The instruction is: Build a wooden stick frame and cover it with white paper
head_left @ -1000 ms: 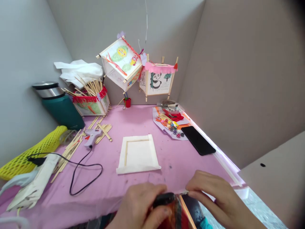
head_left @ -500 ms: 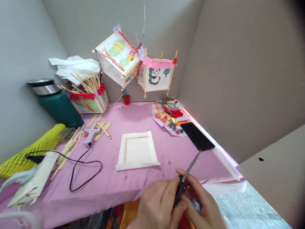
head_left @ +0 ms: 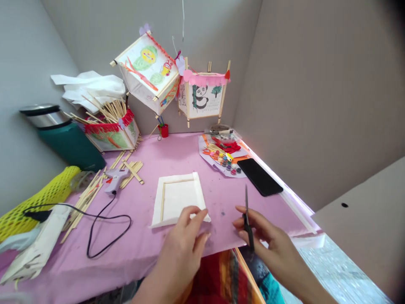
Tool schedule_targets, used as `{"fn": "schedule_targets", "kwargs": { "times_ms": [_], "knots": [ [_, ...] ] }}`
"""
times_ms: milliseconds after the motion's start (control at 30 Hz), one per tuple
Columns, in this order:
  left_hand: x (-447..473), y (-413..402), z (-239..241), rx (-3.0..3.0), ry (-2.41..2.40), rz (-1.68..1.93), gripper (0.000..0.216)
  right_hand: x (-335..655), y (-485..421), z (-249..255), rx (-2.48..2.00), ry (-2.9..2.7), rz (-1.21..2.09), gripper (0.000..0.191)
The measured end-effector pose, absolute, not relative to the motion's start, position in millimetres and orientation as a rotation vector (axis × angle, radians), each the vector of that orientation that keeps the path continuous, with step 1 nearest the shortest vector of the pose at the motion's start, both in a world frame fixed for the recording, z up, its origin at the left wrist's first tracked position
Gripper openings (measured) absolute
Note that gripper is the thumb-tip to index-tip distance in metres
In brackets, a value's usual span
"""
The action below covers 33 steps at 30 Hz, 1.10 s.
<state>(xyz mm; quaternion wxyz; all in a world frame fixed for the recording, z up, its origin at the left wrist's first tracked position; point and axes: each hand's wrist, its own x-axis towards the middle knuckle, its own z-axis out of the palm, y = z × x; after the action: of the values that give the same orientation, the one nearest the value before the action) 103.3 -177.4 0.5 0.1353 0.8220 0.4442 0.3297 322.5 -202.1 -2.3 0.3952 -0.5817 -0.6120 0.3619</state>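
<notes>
Head-worn view, facing forward and down, close above the left hand (head_left: 182, 249), the right hand (head_left: 272, 240) and a pink-covered table (head_left: 221, 202)

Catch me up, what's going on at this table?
A person is working with both hands at a pink-covered table. The left hand rests on the near edge of a white paper sheet with a frame of thin wooden sticks on it. The right hand holds small black-handled scissors upright, blades up. A hot glue gun lies farther left, among loose wooden sticks.
</notes>
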Motion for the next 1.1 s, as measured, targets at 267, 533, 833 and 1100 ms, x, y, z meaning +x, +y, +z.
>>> {"fn": "schedule_targets", "kwargs": {
  "times_ms": [267,533,833,1100],
  "knots": [
    [102,-139,6,2.411,1.509,0.414,0.021,350,-183,2,-1.649,-2.168,0.529,0.047],
    [105,-118,11,2.161,1.457,0.446,0.017,341,-175,19,-1.639,-2.491,0.442,0.049],
    [102,-108,7,1.989,1.449,0.502,0.013,327,-163,25,-1.618,-2.561,0.5,0.039],
    [100,-111,2,1.969,1.429,0.553,0.009,323,-157,30,-1.609,-2.63,0.473,0.035]
  ]
}}
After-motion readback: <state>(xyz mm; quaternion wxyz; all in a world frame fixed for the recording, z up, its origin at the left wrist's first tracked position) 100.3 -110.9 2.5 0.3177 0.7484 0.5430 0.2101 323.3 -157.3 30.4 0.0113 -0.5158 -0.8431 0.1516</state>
